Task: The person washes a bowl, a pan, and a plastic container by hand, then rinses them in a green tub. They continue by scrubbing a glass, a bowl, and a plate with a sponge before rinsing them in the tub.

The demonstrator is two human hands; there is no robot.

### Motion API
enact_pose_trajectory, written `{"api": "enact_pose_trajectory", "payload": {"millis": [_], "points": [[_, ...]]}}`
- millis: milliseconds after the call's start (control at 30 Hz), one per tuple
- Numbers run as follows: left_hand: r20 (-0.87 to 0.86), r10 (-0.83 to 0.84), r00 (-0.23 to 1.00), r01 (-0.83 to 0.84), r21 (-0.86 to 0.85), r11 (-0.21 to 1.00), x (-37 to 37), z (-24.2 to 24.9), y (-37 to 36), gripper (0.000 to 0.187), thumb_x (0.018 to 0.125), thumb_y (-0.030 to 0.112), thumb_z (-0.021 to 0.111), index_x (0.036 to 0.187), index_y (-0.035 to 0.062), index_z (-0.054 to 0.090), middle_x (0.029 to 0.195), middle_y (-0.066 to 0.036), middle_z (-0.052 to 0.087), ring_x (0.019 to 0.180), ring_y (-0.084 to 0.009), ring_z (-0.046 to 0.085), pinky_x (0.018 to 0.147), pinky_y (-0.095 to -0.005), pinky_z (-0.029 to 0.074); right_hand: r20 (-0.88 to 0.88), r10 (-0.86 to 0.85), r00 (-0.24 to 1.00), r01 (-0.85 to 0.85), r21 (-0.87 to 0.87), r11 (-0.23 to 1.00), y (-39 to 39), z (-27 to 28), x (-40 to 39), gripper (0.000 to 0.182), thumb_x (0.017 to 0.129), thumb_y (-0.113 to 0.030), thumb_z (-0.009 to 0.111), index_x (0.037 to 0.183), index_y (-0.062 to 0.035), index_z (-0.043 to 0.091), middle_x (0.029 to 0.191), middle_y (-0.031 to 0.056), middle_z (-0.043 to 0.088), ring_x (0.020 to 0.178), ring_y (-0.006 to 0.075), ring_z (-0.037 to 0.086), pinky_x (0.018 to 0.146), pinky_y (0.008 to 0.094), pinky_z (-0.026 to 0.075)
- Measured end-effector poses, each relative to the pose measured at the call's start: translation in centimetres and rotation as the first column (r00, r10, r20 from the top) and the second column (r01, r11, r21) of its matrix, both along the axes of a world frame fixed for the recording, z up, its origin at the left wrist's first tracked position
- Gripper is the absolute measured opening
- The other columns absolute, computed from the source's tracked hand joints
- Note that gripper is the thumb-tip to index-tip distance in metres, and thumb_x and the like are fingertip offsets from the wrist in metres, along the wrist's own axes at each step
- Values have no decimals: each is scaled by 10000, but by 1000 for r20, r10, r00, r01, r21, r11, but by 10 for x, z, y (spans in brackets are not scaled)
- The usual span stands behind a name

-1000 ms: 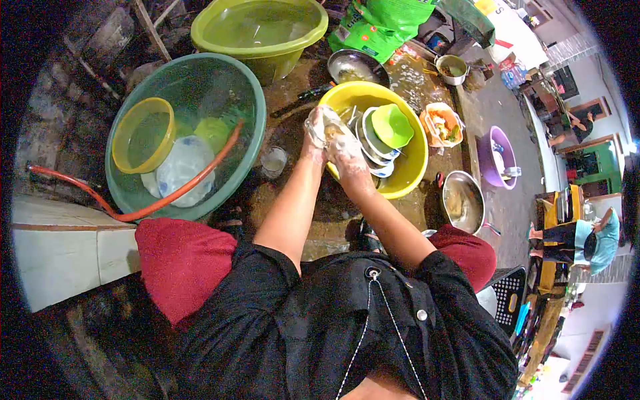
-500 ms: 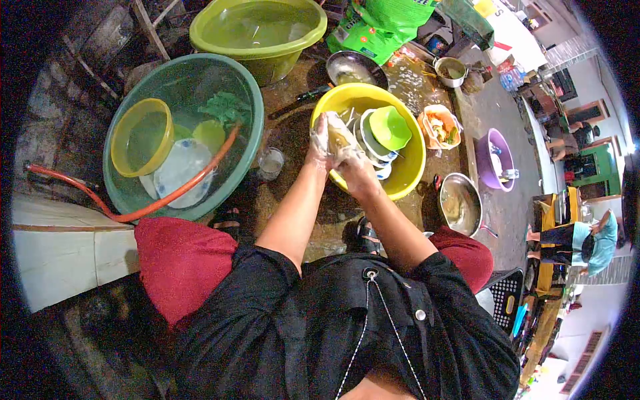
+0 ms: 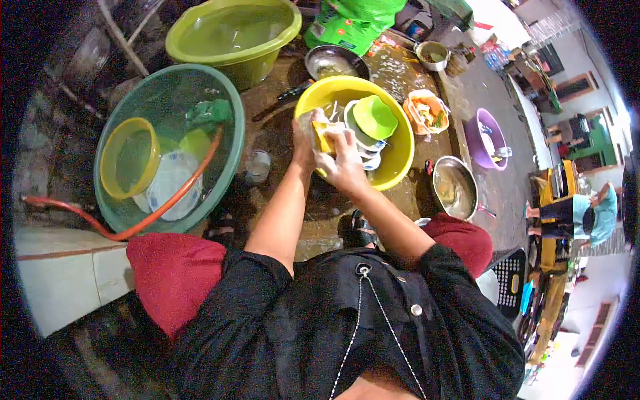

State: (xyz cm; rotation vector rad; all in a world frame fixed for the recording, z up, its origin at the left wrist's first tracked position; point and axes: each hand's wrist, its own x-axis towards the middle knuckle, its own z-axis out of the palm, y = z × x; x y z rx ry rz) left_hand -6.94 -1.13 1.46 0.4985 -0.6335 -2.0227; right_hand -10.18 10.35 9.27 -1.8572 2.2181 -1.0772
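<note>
My right hand, covered in suds, is closed on a yellow sponge. Close on its left, my left hand is also soapy and holds a pale item against the sponge; suds and fingers hide most of that item. Both hands are over the left edge of a yellow basin. Inside the basin lie a lime green bowl and several white dishes.
At left, a large green tub contains a yellow strainer, plates and an orange hose. An olive tub, a frying pan, a metal pan and a purple basin stand around. A person is at right.
The view has shifted slightly, moving the basins left in the frame. My right hand's fingers have curled over the sponge, whose yellow now shows between my hands.
</note>
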Motion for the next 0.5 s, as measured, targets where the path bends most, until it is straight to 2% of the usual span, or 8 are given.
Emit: {"api": "enact_pose_trajectory", "payload": {"millis": [67,167,200,233,300,400,433,500], "points": [[-270,-238,933,254,24,967,-21,-26,2,297,850,327,516,1007,75,522,859,-24,564,736,-156,576,619,-296,500,99,-114,988,119,-40,992,-15,-9,-4,361,757,-259,611,981,-30,443,952,208,429,910,375,444,799,435,373],[54,-318,947,300,215,929,-3,-7,20,461,871,405,470,1207,90,456,1050,-57,566,919,-191,554,776,-331,476,180,-301,937,299,35,954,-33,-24,-43,374,778,-279,566,1023,-29,435,1002,235,458,899,409,485,794,429,398],[-139,-375,917,391,114,913,-9,-14,20,491,876,423,454,1241,96,431,1136,-50,537,986,-191,529,821,-342,458,473,-287,833,291,66,954,-44,-76,-79,352,766,-238,571,1021,-32,442,995,233,488,897,400,491,789,422,399],[-104,-333,937,343,109,933,-2,0,24,465,884,406,449,1234,100,437,1138,-54,534,968,-189,539,815,-338,464,473,-292,831,299,62,952,-37,-71,-75,352,766,-238,571,1021,-32,442,995,233,488,897,400,491,789,422,399],[-288,-397,872,440,103,892,-7,-16,12,503,860,431,479,1229,92,437,1139,-64,532,965,-209,542,814,-351,465,98,-310,946,296,137,945,-12,-42,-47,335,754,-202,575,1013,-31,447,1016,243,490,909,402,497,788,427,402],[-78,-401,913,405,45,913,7,-14,-2,577,797,497,529,1202,91,467,1129,-75,545,987,-263,538,826,-387,458,11,-94,995,94,20,995,10,-33,-14,455,751,-161,577,1162,-44,420,1120,232,462,1026,399,467,867,427,387],[11,-543,840,523,256,813,15,-17,3,573,806,501,515,1209,97,467,1145,-82,541,1007,-248,536,844,-377,449,-65,-58,996,58,-14,998,10,-38,-8,500,760,-147,568,1220,-52,399,1176,221,440,1076,388,442,904,416,367],[124,-491,862,476,132,869,27,-4,24,413,884,367,447,1212,118,462,1133,-50,530,982,-186,539,820,-321,456,-13,-61,998,58,-173,983,2,-31,-7,421,764,-144,575,1158,-55,458,1168,209,446,1088,382,426,896,418,365]]}}
